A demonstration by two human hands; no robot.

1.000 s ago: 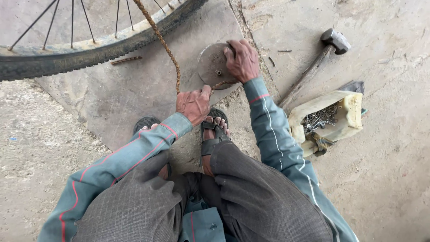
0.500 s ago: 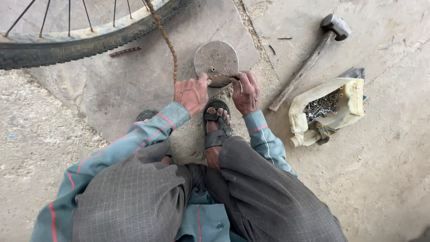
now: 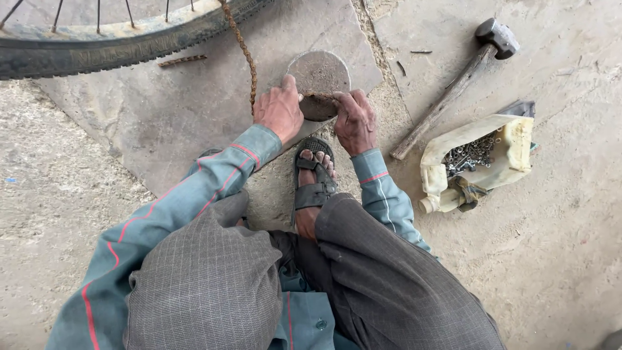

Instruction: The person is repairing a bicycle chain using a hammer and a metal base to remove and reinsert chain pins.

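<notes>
Landmark: round grey metal block (image 3: 319, 78) on the stone slab (image 3: 168, 110).
- Black-tyred bicycle wheel (image 3: 97, 48): far left of block.
- Rusty brown chain (image 3: 245, 52): from wheel to block's near edge.
- Left hand (image 3: 278, 110): fingers curled, pinching chain at block's left edge.
- Right hand (image 3: 353, 120): curled, gripping chain's end on block.
- Wooden-handled hammer (image 3: 453, 87): right of block.
- Cut cream plastic container of metal bits (image 3: 476, 162): lower right of block.

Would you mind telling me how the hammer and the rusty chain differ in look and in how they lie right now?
The hammer is straight and stiff, with a wooden handle and dark metal head; the chain is a thin, limp, rust-brown line of links. The hammer lies alone, untouched, beside a cut plastic container of small metal parts; the chain runs down from the wheel to the hands at the round block. Both look worn.
</notes>
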